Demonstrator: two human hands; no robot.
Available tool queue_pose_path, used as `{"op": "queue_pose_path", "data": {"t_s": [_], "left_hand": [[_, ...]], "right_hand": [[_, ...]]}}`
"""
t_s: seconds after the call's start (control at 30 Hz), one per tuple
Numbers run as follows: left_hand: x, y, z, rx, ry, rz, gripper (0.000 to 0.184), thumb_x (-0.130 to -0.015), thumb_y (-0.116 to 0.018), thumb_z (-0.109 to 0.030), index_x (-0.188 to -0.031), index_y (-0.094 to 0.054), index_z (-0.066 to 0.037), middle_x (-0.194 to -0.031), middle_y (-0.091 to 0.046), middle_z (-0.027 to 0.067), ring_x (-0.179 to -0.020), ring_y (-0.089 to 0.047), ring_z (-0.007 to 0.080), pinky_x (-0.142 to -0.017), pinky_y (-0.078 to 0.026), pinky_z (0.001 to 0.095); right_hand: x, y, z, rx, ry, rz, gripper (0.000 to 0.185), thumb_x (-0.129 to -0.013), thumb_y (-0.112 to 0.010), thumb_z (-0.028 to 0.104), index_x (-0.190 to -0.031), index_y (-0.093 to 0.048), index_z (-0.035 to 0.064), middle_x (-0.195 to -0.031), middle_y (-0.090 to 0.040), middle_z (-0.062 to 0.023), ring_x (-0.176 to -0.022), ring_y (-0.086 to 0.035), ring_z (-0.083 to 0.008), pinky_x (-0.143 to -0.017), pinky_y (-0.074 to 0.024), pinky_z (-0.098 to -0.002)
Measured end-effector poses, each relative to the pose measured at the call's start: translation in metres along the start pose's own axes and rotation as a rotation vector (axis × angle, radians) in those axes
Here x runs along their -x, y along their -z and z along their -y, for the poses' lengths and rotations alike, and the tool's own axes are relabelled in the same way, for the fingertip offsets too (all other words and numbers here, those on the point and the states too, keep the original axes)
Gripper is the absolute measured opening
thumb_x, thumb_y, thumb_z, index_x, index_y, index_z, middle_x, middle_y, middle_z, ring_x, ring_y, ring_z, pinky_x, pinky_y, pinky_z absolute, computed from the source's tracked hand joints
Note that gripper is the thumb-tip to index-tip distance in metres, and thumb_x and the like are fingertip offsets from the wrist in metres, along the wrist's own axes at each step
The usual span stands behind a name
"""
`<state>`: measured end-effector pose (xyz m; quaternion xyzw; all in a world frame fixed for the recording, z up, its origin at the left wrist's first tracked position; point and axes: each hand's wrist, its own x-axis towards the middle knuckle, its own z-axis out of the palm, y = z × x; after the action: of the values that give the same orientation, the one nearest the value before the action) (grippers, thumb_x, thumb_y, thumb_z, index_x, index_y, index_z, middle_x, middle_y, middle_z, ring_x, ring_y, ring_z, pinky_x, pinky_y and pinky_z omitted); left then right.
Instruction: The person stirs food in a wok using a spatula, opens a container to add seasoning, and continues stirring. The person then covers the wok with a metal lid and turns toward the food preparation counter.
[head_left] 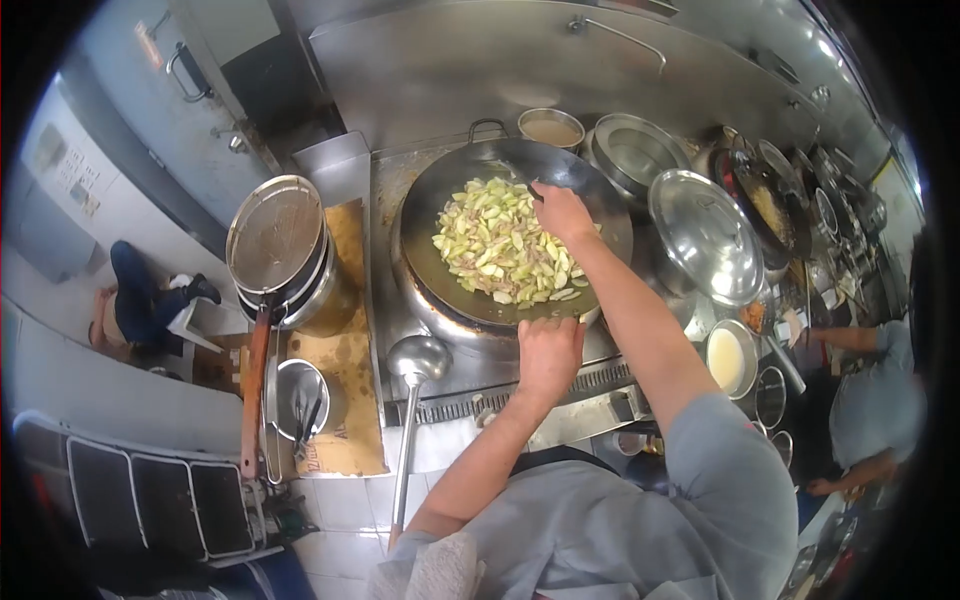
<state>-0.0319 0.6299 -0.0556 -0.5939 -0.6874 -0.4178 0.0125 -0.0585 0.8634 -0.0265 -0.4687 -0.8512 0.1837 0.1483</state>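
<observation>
A large dark wok (420,225) sits on the stove, holding a heap of pale green sliced vegetable (495,235) mixed with small pinkish-brown pieces. My left hand (550,352) is closed over the wok's near edge, fingers curled on the rim. Above the far right part of the wok, my right hand (565,212) is closed round a thin dark handle (533,190). What that handle belongs to is hard to make out. Left of my left hand, a steel ladle (418,360) lies on the stove edge, its long handle running down past my left forearm.
Left of the stove, a wire strainer (277,235) rests over a metal pot, near a small steel container (300,398) with utensils. A shiny lid (706,238) and a bowl of pale yellow liquid (726,358) are on the right. Another person (875,400) stands far right.
</observation>
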Motion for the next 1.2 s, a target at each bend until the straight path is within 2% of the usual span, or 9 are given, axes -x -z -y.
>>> {"op": "queue_pose_path", "data": {"t_s": [0.2,0.33,0.47,0.57,0.67,0.77,0.9,1.07,1.2], "left_hand": [[0.002,-0.002,0.003,0.014,-0.006,0.002,0.019,-0.087,-0.068,-0.018,-0.073,-0.061,-0.008,-0.073,-0.065,0.0106,-0.071,-0.061,0.0296,-0.071,-0.04,0.0435],[0.003,-0.004,0.005,0.011,0.009,0.0,0.019,-0.087,-0.068,-0.02,-0.074,-0.062,-0.008,-0.072,-0.065,0.0102,-0.071,-0.062,0.0293,-0.071,-0.04,0.0435],[0.002,-0.002,0.003,-0.009,0.034,0.055,0.018,-0.086,-0.069,-0.021,-0.075,-0.064,-0.008,-0.075,-0.066,0.0096,-0.075,-0.063,0.0276,-0.075,-0.04,0.0428],[0.0,0.001,0.003,0.003,0.059,0.084,0.017,-0.085,-0.069,-0.021,-0.076,-0.065,-0.007,-0.076,-0.067,0.0093,-0.077,-0.063,0.0269,-0.077,-0.04,0.0426],[0.002,-0.004,0.005,0.04,0.07,0.08,0.017,-0.084,-0.071,-0.021,-0.075,-0.065,-0.008,-0.074,-0.066,0.0097,-0.076,-0.063,0.0279,-0.077,-0.039,0.0431],[0.001,-0.004,0.005,0.059,0.071,0.063,0.017,-0.083,-0.072,-0.02,-0.075,-0.065,-0.008,-0.073,-0.065,0.01,-0.075,-0.062,0.0288,-0.076,-0.039,0.0434],[0.002,-0.004,0.005,0.062,0.057,0.046,0.017,-0.083,-0.073,-0.019,-0.074,-0.064,-0.008,-0.071,-0.064,0.0098,-0.072,-0.061,0.0288,-0.076,-0.038,0.0435],[0.002,-0.003,0.005,0.048,0.063,0.053,0.018,-0.083,-0.073,-0.019,-0.073,-0.063,-0.008,-0.068,-0.062,0.0096,-0.071,-0.06,0.0281,-0.075,-0.038,0.0428],[0.001,-0.003,0.006,0.051,0.068,0.033,0.018,-0.082,-0.073,-0.018,-0.072,-0.063,-0.008,-0.066,-0.062,0.0095,-0.07,-0.06,0.028,-0.074,-0.038,0.0424]], "right_hand": [[0.023,0.037,-0.009,0.264,0.33,0.143,0.045,-0.091,-0.06,0.021,-0.136,-0.06,0.0161,-0.111,-0.069,-0.0212,-0.106,-0.065,-0.0389,-0.093,-0.052,-0.0479],[0.069,0.092,-0.044,0.179,0.563,-0.159,0.044,-0.092,-0.061,0.015,-0.136,-0.058,0.014,-0.096,-0.068,-0.0214,-0.09,-0.065,-0.0405,-0.082,-0.0523,-0.0488],[0.14,0.098,-0.081,-0.171,0.429,-0.238,0.041,-0.096,-0.059,0.013,-0.137,-0.056,0.008,-0.108,-0.069,-0.0242,-0.088,-0.066,-0.0429,-0.078,-0.0529,-0.0426],[0.177,0.034,-0.151,-0.196,0.183,-0.201,0.039,-0.099,-0.058,0.016,-0.136,-0.057,0.0064,-0.108,-0.069,-0.0263,-0.097,-0.07,-0.0395,-0.082,-0.0522,-0.0382],[0.189,0.051,-0.131,-0.282,0.05,-0.167,0.039,-0.098,-0.061,0.017,-0.136,-0.057,0.0061,-0.11,-0.068,-0.0271,-0.103,-0.069,-0.0386,-0.085,-0.0522,-0.038],[0.187,0.028,-0.155,-0.26,0.248,-0.269,0.039,-0.097,-0.061,0.017,-0.134,-0.058,0.0065,-0.109,-0.067,-0.0282,-0.101,-0.068,-0.0415,-0.084,-0.0525,-0.0391],[0.171,0.06,-0.15,-0.197,0.279,-0.197,0.042,-0.093,-0.065,0.014,-0.135,-0.06,0.0099,-0.106,-0.069,-0.0254,-0.092,-0.069,-0.0392,-0.081,-0.0532,-0.0401],[0.146,0.171,-0.111,0.395,0.382,-0.029,0.043,-0.085,-0.069,0.012,-0.128,-0.066,0.0173,-0.092,-0.065,-0.0174,-0.082,-0.066,-0.0339,-0.072,-0.0527,-0.0438],[0.115,0.163,-0.13,0.669,0.529,0.064,0.041,-0.084,-0.066,0.013,-0.124,-0.068,0.02,-0.093,-0.063,-0.0126,-0.083,-0.067,-0.0315,-0.072,-0.0538,-0.0447]]}}
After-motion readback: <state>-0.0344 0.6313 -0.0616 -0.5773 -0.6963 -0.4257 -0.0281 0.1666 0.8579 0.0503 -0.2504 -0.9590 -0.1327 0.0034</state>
